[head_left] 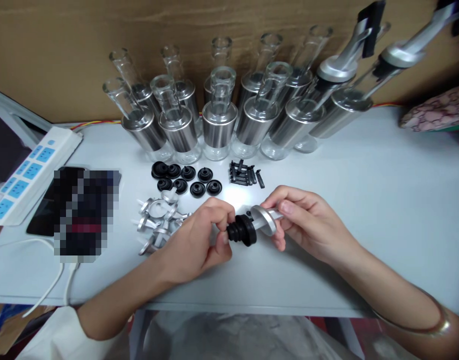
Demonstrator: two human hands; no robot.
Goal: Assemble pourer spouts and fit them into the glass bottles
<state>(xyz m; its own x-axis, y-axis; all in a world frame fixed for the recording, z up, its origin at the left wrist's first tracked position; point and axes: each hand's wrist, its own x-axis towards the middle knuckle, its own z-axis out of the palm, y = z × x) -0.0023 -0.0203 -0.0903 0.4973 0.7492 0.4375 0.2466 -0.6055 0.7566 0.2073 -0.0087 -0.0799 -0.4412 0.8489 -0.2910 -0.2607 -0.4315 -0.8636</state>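
My left hand (203, 237) pinches the narrow end of a ribbed black rubber stopper (241, 231). Facing it, my right hand (308, 220) grips a silver pourer spout (266, 220) by its thin tube, with the round cap turned toward the stopper. A pale stem links the cap and the stopper's wide rim, and a gap shows between them. Beside my left hand lies a pile of silver spout parts (154, 220), partly hidden by that hand. Beyond are several black rubber stoppers (197, 188) and a cluster of small black levers (240, 174).
Two rows of glass bottles with steel sleeves (219, 127) stand along the cardboard backing (139, 20). Two at the right carry pourers (336, 67). A white power strip (30, 172), a dark phone-like device (51, 205) and white cables lie left. A patterned bundle (437, 110) sits far right.
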